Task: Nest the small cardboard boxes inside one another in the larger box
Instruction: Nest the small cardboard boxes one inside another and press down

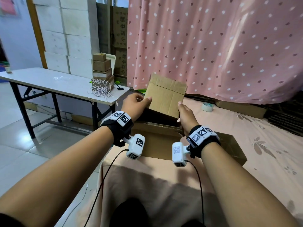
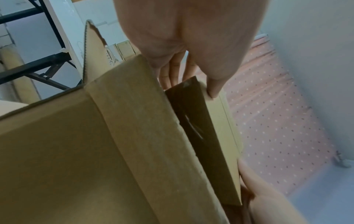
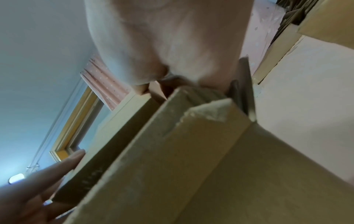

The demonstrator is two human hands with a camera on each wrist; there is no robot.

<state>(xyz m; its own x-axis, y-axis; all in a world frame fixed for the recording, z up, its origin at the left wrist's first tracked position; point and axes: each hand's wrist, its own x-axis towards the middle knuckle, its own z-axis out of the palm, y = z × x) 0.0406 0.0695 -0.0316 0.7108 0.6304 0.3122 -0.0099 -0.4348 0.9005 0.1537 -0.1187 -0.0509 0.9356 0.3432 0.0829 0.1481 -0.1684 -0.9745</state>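
Both hands, left hand (image 1: 133,102) and right hand (image 1: 186,114), pinch the small box (image 1: 164,96) by its side edges, tilted above the larger box (image 1: 157,141)

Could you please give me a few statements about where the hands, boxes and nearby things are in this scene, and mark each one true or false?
1. Both hands hold the same cardboard box, the left hand on its left edge and the right hand on its right edge. True.
2. That box lies flat on the white table. False: it is held up, tilted, above a larger open box.
3. A roll of tape lies on the pink cloth to the right. True.
4. The stack of small boxes stands on the floor. False: it stands on the white table.
5. The curtain is plain blue. False: it is pink with dots.
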